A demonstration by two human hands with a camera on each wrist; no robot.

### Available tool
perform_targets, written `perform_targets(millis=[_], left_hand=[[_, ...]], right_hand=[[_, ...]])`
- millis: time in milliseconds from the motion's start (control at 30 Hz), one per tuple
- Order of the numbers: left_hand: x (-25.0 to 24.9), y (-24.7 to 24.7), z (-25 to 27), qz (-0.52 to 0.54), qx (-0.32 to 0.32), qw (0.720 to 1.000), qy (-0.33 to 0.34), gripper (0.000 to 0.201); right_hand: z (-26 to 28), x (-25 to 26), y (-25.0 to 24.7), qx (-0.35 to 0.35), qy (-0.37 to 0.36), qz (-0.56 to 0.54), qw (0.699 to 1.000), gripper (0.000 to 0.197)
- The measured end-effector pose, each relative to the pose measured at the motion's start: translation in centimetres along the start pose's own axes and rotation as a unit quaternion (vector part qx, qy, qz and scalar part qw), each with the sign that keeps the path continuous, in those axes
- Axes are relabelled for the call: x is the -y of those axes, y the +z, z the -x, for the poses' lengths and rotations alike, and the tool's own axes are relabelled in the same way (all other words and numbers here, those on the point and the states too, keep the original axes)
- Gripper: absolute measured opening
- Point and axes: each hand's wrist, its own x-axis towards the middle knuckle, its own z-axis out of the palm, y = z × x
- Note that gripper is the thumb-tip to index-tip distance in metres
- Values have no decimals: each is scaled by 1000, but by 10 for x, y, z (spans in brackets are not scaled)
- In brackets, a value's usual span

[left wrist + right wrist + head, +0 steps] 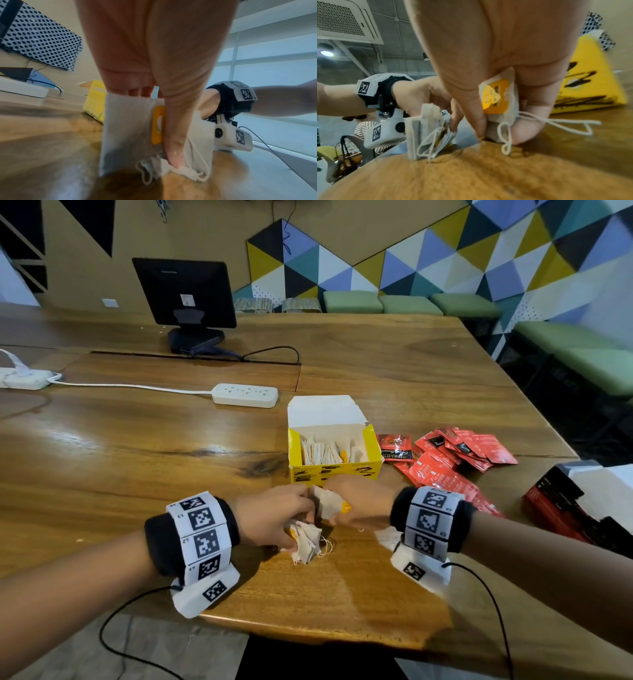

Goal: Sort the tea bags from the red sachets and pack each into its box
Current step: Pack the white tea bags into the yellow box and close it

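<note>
Both hands worked just in front of the yellow box (334,455) on the desk (137,460). The left hand (274,517) pinched a small stack of tea bags (306,541), its lower edge resting on the wood; the right hand (359,503) pinched a single bag (327,501) by its upper part, beside the yellow tag. The red sachets (452,455) lay heaped to the right of the box, well apart from the hands, with the dark red box (565,505) further right.

These bags looked light, soft and easily crumpled, with loose strings (556,121) likely to snag; I would take them by the flat sides, near the tag.

Only the head view showed the box already holding a row of bags. The right wrist view alone showed the trailing string loops, and the left wrist view showed the left thumb (173,146) pressing the stack.
</note>
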Motion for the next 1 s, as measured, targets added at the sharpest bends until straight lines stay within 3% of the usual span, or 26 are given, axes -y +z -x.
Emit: perform_targets(millis=[200,267,467,733,867,1000], left_hand=[[-1,8,3,15,-86,994,67,31],[-2,9,5,36,-119,988,87,45],[-4,14,7,17,-86,995,56,51],[-1,9,15,-70,-124,981,132,33],[0,10,18,-108,-130,974,148,51],[2,12,19,-48,-135,986,88,63]], right_hand=[[-10,10,5,2,-16,-3,1000,40],[-11,8,5,0,-13,-16,1000,40],[-6,5,5,-11,-5,-56,998,40],[18,6,-7,26,-24,-44,998,46],[24,14,-3,41,-43,-2,998,58],[20,20,3,27,-36,-50,998,51]])
